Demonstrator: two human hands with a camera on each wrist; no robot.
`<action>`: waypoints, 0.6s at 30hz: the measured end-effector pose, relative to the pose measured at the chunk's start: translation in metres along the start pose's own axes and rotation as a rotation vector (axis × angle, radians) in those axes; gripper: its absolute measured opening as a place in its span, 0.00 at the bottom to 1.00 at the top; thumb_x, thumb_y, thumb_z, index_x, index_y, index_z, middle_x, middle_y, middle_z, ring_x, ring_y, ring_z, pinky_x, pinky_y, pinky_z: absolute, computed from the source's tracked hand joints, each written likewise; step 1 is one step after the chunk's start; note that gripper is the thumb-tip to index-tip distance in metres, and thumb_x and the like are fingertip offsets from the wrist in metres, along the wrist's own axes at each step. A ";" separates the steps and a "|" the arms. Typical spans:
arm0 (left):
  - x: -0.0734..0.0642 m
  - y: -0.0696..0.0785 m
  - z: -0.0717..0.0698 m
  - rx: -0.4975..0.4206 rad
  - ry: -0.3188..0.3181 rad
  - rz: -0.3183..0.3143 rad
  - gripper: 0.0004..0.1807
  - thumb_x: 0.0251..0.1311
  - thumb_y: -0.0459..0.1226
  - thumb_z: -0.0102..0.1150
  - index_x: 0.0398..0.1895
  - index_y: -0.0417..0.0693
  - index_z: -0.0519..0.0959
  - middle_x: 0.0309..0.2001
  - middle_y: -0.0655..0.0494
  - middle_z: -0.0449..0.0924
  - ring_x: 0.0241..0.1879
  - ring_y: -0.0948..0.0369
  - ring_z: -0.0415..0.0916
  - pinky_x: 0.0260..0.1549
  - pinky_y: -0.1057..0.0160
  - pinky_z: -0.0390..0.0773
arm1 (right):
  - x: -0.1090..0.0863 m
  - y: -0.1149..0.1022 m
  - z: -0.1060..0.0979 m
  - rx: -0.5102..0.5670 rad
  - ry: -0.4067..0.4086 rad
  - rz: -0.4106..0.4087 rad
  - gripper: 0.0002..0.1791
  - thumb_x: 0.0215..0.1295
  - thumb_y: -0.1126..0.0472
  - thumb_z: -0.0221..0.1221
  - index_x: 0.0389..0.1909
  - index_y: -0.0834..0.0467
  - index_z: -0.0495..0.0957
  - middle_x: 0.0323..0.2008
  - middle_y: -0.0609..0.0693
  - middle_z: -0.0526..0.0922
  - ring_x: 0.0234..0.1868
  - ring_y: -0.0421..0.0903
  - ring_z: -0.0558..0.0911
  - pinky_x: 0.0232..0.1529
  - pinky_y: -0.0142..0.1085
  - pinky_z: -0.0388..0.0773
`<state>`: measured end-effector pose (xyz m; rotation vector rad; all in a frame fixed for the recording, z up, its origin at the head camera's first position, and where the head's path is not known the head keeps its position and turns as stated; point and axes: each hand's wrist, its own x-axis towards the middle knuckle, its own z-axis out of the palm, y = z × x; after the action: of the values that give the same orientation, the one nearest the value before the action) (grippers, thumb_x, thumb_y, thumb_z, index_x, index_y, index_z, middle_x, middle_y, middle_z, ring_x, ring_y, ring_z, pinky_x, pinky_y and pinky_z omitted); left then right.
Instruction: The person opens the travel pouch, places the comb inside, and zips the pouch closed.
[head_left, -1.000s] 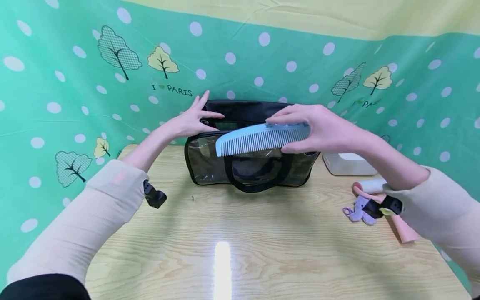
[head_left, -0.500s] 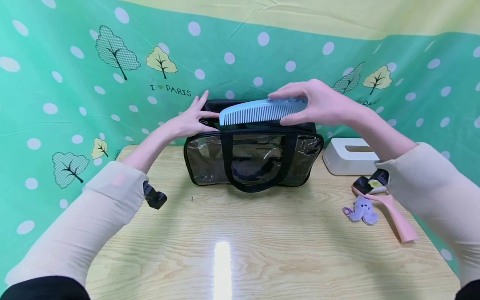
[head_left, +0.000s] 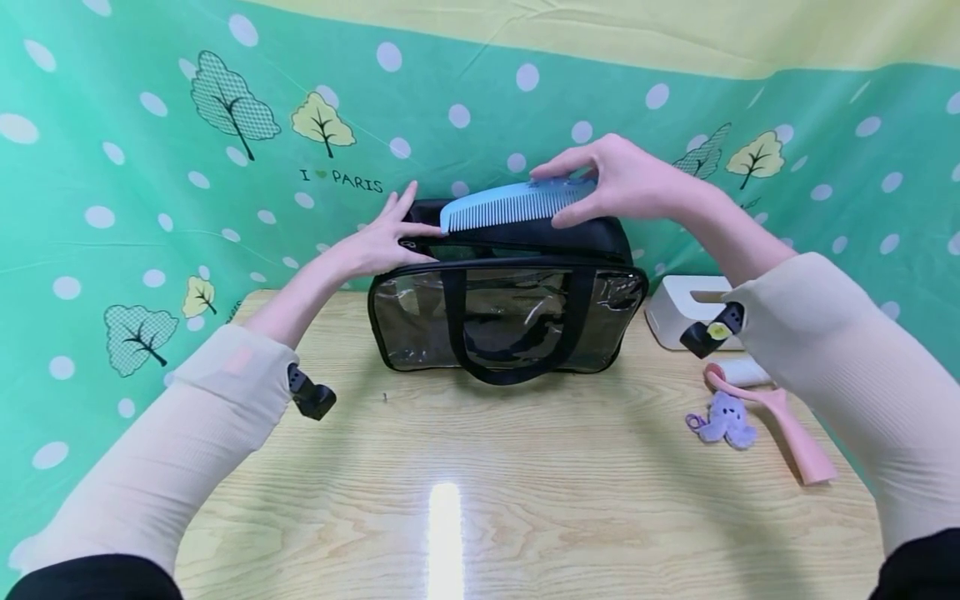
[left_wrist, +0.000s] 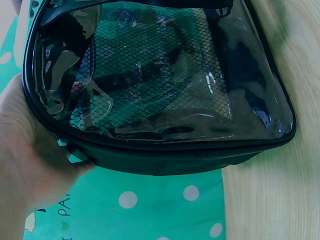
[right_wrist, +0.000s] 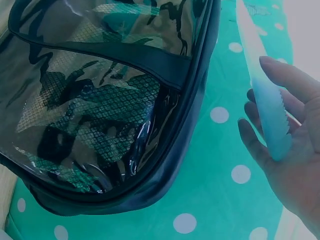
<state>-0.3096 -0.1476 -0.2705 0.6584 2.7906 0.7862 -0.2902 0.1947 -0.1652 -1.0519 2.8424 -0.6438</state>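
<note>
A black toiletry bag (head_left: 420,321) with a see-through front and a black strap handle (head_left: 512,375) stands upright at the back, its top gaping. At its left top corner rests my left hand (head_left: 382,240), fingers spread, thumb and one finger stretched over the opening. In the left wrist view this hand (left_wrist: 37,155) lies against the bag's side, its fingers partly hidden behind it. My right hand (head_left: 626,179) pinches a light blue comb (head_left: 510,206) by its right end, teeth downward, above the bag's back part. The right wrist view shows the comb (right_wrist: 270,100) between thumb and fingers.
Right of the bag stands a white tissue box (head_left: 678,317). Nearby on the wooden table (head_left: 562,500) lie a white cylinder (head_left: 742,372), a pink-handled tool (head_left: 798,442) and a purple octopus keychain (head_left: 723,421). A green dotted curtain (head_left: 465,150) hangs behind.
My right hand has lifted the comb from in front of the bag up and back, over its opening to the rear part. My left hand has stayed at the bag's corner.
</note>
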 end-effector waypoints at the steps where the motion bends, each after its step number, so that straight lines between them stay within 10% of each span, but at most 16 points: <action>1: 0.000 0.000 0.000 -0.002 -0.001 -0.001 0.29 0.73 0.45 0.58 0.76 0.57 0.70 0.82 0.64 0.11 0.81 0.53 0.08 0.75 0.26 0.25 | 0.002 0.001 0.000 0.000 -0.002 0.003 0.34 0.61 0.52 0.73 0.69 0.51 0.77 0.69 0.50 0.79 0.71 0.48 0.74 0.66 0.48 0.71; 8: 0.000 0.000 -0.001 -0.027 -0.004 -0.005 0.28 0.73 0.46 0.57 0.75 0.59 0.70 0.81 0.67 0.11 0.81 0.54 0.07 0.75 0.26 0.25 | 0.010 0.005 -0.001 -0.013 0.001 0.032 0.33 0.61 0.53 0.73 0.69 0.49 0.77 0.69 0.48 0.79 0.67 0.46 0.74 0.55 0.38 0.70; 18: 0.000 -0.001 -0.001 0.000 -0.014 0.007 0.30 0.73 0.46 0.57 0.77 0.56 0.68 0.81 0.64 0.10 0.81 0.53 0.07 0.75 0.26 0.26 | 0.018 0.016 0.007 0.028 -0.050 0.061 0.35 0.61 0.53 0.73 0.70 0.52 0.76 0.70 0.51 0.77 0.72 0.51 0.72 0.72 0.52 0.69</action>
<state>-0.3106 -0.1486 -0.2698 0.6720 2.7773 0.7795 -0.3125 0.1924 -0.1760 -0.9590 2.8019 -0.6415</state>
